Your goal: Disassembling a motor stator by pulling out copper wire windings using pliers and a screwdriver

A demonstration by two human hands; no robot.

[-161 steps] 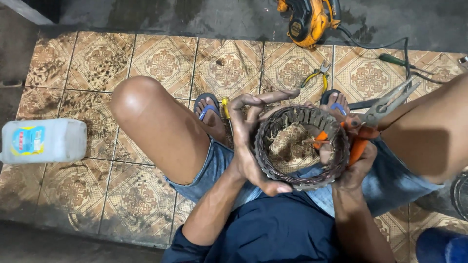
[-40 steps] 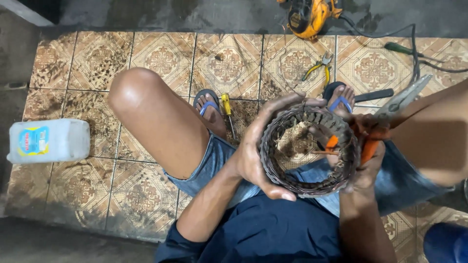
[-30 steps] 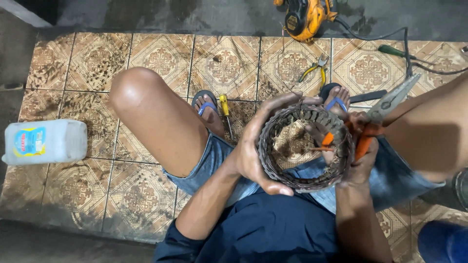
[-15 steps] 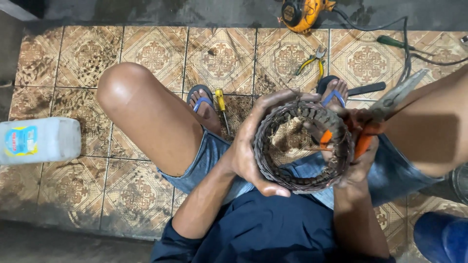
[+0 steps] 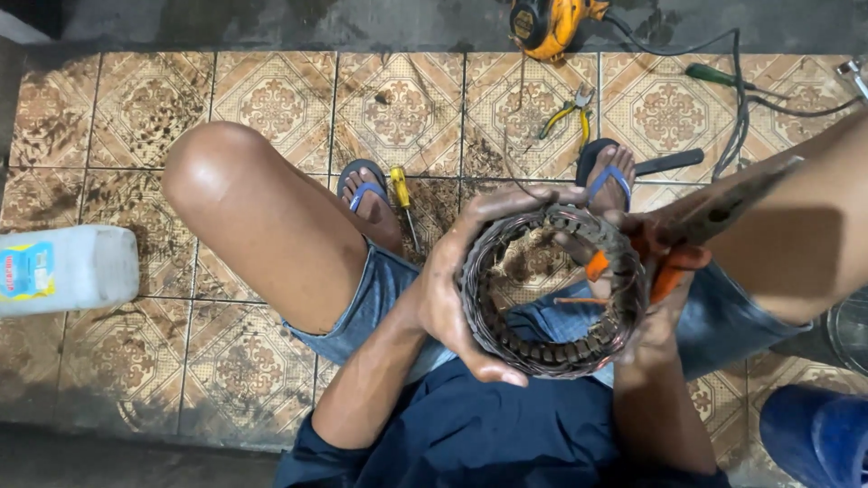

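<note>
Firmly, left hand (image 5: 448, 298) fingers (image 5: 506, 201) wrap stator ring (image 5: 551, 294).

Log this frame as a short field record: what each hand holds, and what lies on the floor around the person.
left hand: grips the outer rim of a ring-shaped motor stator
right hand: holds orange-handled pliers at the stator's edge
floor ahead: yellow power tool, yellow-handled pliers, yellow screwdriver
floor left: white plastic jug on its side
surface: patterned tiles
</note>
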